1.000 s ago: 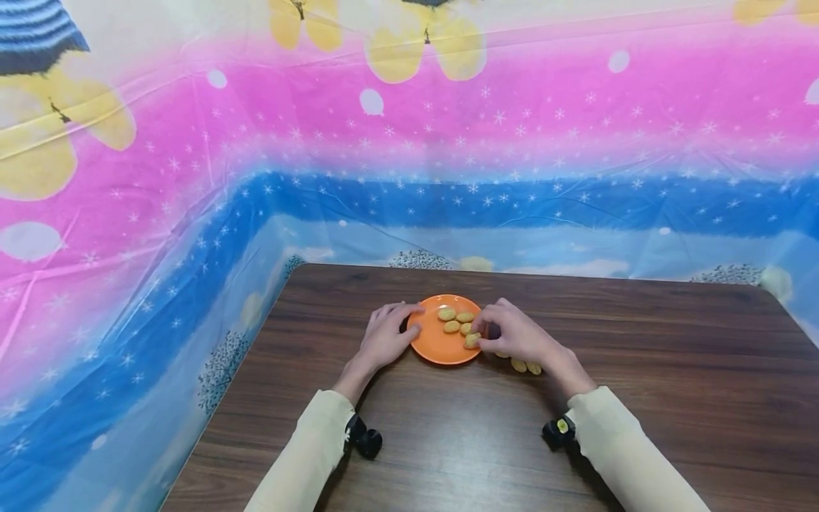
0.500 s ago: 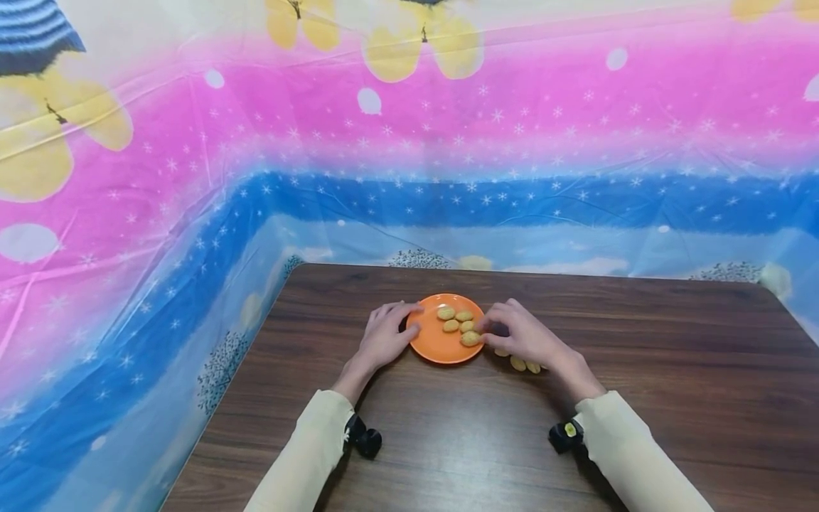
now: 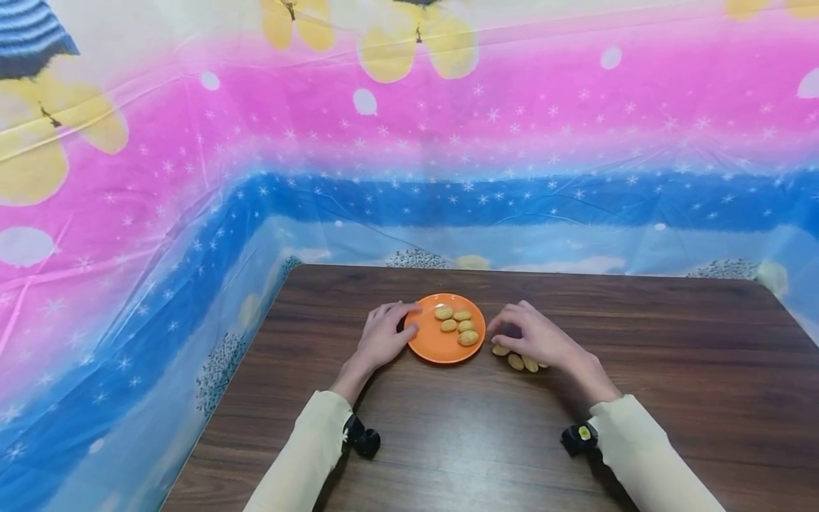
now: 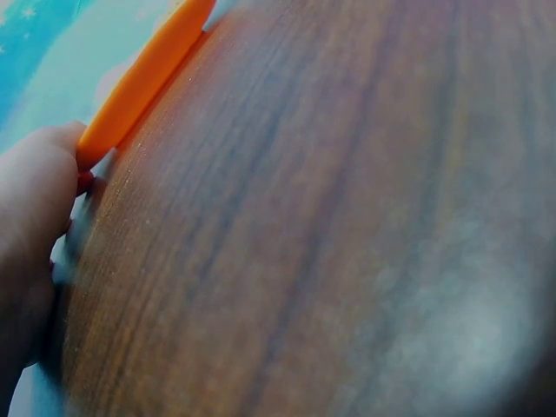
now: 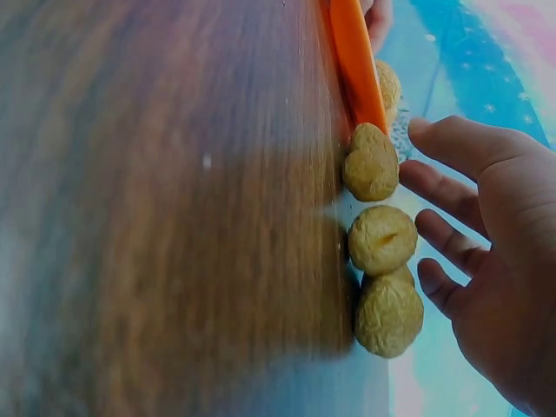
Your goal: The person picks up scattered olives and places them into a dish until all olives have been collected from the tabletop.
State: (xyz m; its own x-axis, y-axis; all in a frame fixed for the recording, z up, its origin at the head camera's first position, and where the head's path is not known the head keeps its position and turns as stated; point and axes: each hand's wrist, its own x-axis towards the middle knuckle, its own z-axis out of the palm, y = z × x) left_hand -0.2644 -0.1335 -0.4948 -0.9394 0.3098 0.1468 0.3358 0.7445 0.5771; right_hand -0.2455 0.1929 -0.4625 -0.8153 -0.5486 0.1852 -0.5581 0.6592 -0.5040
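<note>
An orange plate (image 3: 430,345) stands on the table, with several small tan, wrinkled oval pieces (image 3: 468,338), walnut-like in looks, grouped on its right half. At the plate's left rim, my left hand (image 3: 382,340) holds the edge with its thumb and fingers; the left wrist view shows them right at the orange rim (image 4: 148,78). Just right of the plate, my right hand (image 3: 540,340) is over more of the same pieces (image 3: 515,362). The right wrist view has its fingers spread and bent beside the row of wrinkled pieces (image 5: 382,240), none between them.
The brown wood-grain table (image 3: 435,448) ends in a back edge not far behind the plate. A pink and blue patterned cloth (image 3: 409,156) hangs behind and along the left. Each wrist carries a black camera (image 3: 579,439).
My right hand has let go of a tan piece on the plate and moved right, off the plate to the pieces on the table. The left hand has kept its place at the rim.
</note>
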